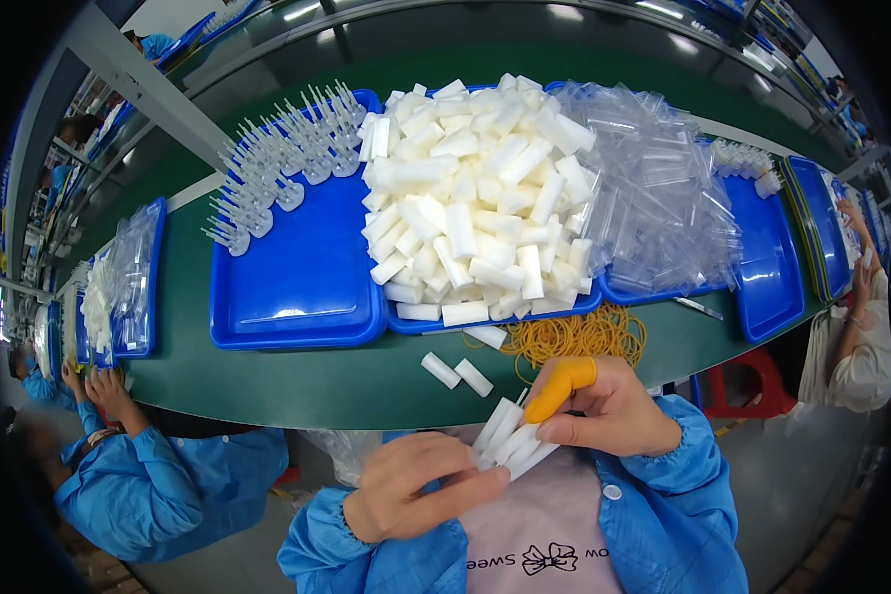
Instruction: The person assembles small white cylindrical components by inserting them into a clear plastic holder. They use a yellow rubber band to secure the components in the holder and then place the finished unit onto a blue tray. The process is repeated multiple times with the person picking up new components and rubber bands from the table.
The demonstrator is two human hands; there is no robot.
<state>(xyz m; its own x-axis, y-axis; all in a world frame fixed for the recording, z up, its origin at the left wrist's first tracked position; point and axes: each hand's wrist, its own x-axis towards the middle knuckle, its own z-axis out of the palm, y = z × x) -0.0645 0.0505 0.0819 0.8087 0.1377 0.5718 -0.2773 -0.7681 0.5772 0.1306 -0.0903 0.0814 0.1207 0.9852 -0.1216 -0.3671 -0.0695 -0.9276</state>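
Heaps, fingers and a dark border hide a good deal.
Loose white blocks (465,198) bury most of their blue tray (416,325), leaving slivers at its edges. The left hand (411,485) and right hand (609,411) cover parts of the held white pieces (501,424); their number cannot be told. Toward the green table's (267,381) right end, a co-worker (866,366) is cut off.

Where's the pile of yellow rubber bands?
In the head view, the rubber bands lie right of centre on the green table, between the heap of white pieces and the right hand.
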